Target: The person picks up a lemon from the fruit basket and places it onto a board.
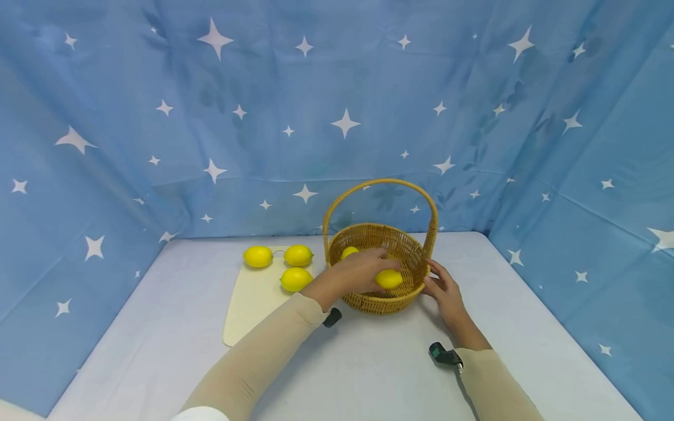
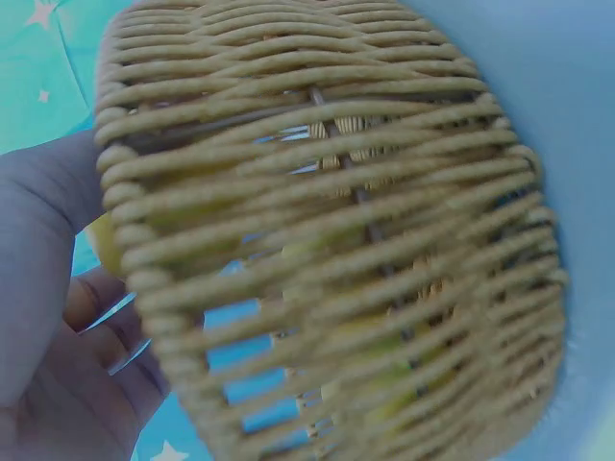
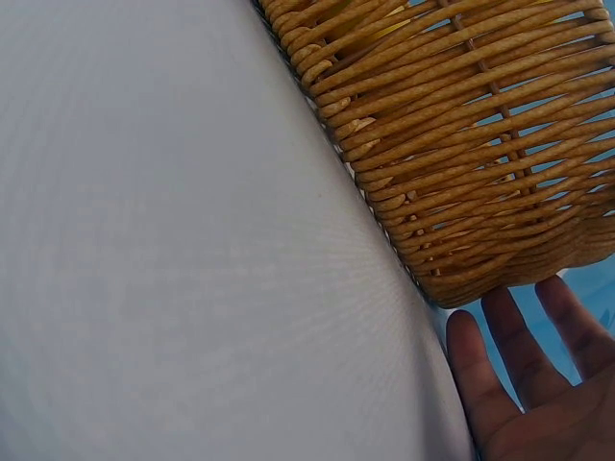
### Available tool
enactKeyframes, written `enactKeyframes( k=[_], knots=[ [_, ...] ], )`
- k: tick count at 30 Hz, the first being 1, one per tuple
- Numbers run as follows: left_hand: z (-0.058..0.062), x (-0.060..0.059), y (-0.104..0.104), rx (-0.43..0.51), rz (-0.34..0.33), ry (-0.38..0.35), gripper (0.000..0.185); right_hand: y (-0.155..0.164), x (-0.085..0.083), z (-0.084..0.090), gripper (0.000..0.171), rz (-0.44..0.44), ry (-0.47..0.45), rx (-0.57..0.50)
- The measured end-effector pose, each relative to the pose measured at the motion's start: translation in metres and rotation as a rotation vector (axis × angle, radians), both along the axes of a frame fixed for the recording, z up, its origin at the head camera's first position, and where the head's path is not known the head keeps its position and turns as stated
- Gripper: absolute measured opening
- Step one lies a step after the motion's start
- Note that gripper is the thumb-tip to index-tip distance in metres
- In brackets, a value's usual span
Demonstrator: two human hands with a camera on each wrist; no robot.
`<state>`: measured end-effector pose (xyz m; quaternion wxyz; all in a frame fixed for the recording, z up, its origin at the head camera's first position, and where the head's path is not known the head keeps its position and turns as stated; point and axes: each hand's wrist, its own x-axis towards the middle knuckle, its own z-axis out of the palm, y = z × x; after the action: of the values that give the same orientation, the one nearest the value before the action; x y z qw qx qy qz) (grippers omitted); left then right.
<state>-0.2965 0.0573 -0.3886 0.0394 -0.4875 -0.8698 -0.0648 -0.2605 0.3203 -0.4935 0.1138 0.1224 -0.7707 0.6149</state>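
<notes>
My left hand (image 1: 363, 270) reaches over the near rim into a wicker basket (image 1: 387, 305), its fingers and thumb around a lemon (image 1: 389, 279). The left wrist view catches a bit of that yellow fruit beside the fingers, behind the basket's woven wall (image 2: 317, 230). A second lemon (image 1: 349, 252) shows inside, partly covered by the hand. At the basket's right side, near the foot of its arched handle (image 1: 387, 180), my right hand (image 1: 446, 297) touches the wall. Its fingers (image 3: 514, 341) are spread and nearly straight, tips against the wicker.
Left of the basket lies a cream cutting board (image 1: 258, 307) bearing three lemons (image 1: 296, 279), two of them along its far end. The white table (image 1: 389, 368) ends at a blue star-patterned curtain (image 1: 253, 146) behind and on both sides.
</notes>
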Motion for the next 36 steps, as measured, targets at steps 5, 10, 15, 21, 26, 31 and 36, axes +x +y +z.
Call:
enactKeyframes(
  k=[5,10,15,21,26,31,36],
  knots=[
    [0.005,0.005,-0.015,0.018,0.054,-0.022,0.062,-0.001,0.0,0.001,0.056,-0.009,-0.018,0.021],
    [0.01,0.007,-0.027,0.06,0.089,-0.018,0.063,-0.004,0.006,0.011,0.054,0.009,-0.012,0.008],
    [0.012,0.011,-0.038,0.062,0.094,0.003,0.059,-0.01,0.014,0.022,0.054,0.01,0.005,0.021],
    [0.013,0.017,-0.054,0.059,0.121,-0.012,0.057,-0.001,0.001,0.003,0.054,-0.009,-0.003,0.023],
    [0.017,0.022,-0.069,0.081,0.122,0.013,0.057,-0.001,0.0,0.001,0.054,-0.02,-0.02,0.032],
    [0.018,0.027,-0.084,0.105,0.106,0.039,0.056,-0.001,0.0,-0.001,0.054,-0.009,-0.005,0.028],
    [0.017,0.028,-0.1,0.11,0.113,0.034,0.055,0.0,-0.001,-0.001,0.054,-0.003,0.005,0.02]
  ],
)
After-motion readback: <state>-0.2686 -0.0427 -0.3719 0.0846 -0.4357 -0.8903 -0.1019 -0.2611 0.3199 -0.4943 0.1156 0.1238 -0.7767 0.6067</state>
